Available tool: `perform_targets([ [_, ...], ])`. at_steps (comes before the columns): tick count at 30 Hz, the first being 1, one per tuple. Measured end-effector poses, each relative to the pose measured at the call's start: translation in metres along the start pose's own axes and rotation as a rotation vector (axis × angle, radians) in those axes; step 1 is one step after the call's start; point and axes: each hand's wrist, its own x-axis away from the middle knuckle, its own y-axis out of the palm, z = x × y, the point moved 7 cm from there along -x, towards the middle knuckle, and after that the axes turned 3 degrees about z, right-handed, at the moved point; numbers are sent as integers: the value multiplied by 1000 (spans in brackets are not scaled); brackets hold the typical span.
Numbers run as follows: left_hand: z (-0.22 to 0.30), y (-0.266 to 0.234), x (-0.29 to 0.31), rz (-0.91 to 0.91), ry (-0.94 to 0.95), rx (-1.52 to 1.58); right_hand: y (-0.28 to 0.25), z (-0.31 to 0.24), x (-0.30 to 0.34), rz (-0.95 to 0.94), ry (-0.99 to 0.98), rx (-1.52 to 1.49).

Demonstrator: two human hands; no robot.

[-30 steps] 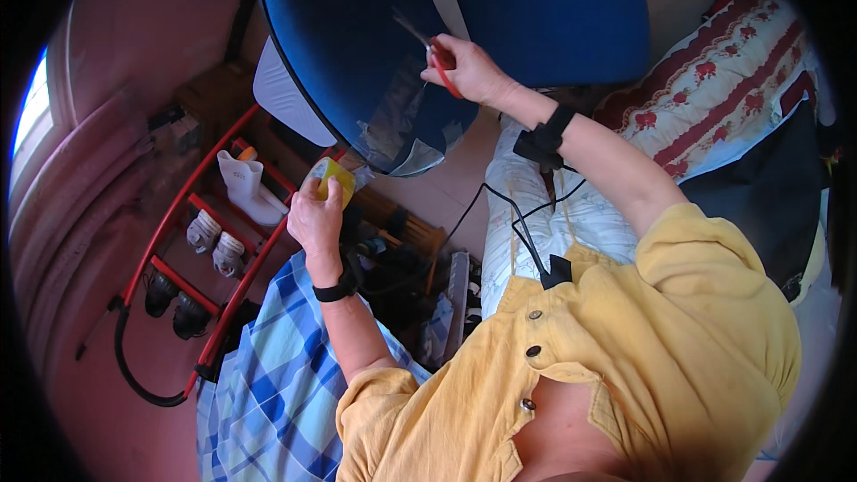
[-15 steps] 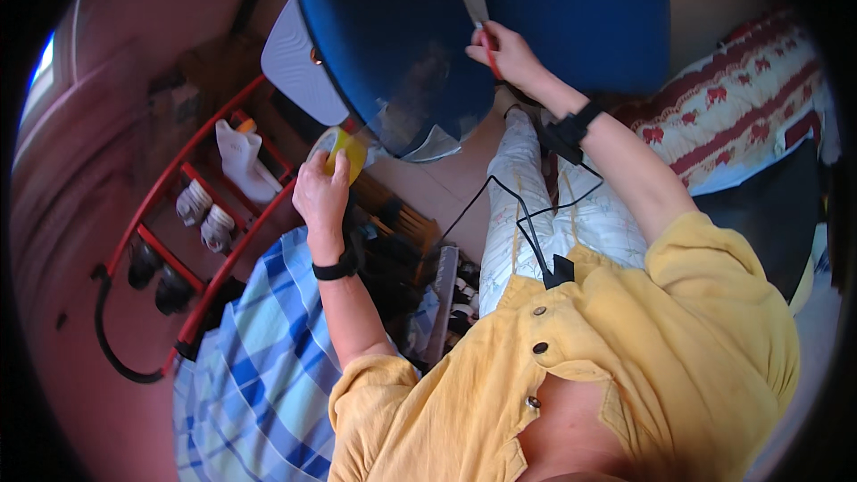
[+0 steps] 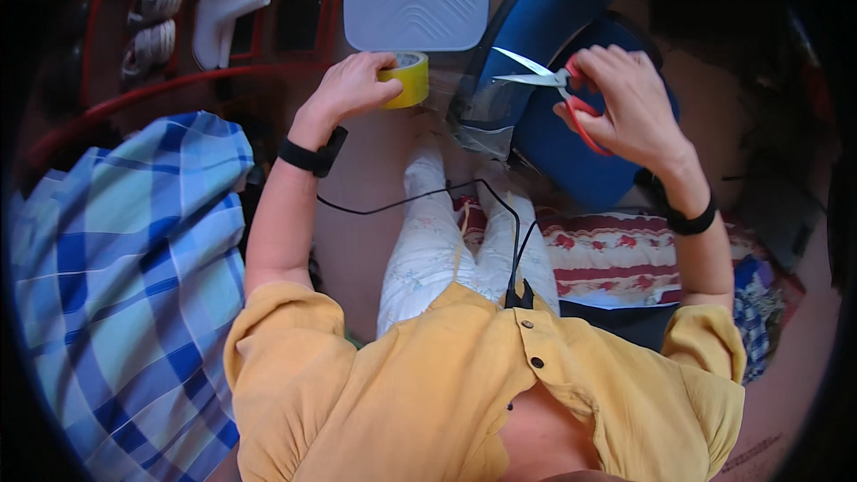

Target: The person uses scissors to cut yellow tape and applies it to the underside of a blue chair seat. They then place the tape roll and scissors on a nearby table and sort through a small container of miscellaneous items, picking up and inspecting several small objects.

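In my left hand (image 3: 353,83) is a roll of yellow tape (image 3: 409,85), pinched between the thumb and fingers. My right hand (image 3: 629,103) grips a pair of scissors (image 3: 560,80) by its red handles. Their blades are spread apart and point left, toward the tape roll. Just beyond and below the blades stands a blue chair (image 3: 567,0), its backrest tilted. Clear plastic (image 3: 489,136) hangs at the chair's lower left edge, between my two hands. Whether a strip of tape joins the roll to that plastic, I cannot tell.
A pale square stool top (image 3: 415,22) with a central hole stands beyond my left hand. At far left, a red rack (image 3: 170,92) holds shoes and a white boot (image 3: 223,13). Blue checked cloth (image 3: 134,259) lies left, a patterned cushion (image 3: 607,259) right. A black cable (image 3: 384,211) crosses my legs.
My view has turned, so the chair now appears farther right. The scissors have come away from the chair with their blades spread. My left hand still holds the tape roll.
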Motion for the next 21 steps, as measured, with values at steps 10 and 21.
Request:
perform_targets([
  [10,1,10,-8,208,350,106,34,-71,-161,-707,-365,524],
  [21,-12,70,-29,79,219,447,87,-40,-166,-814,-218,-134],
])
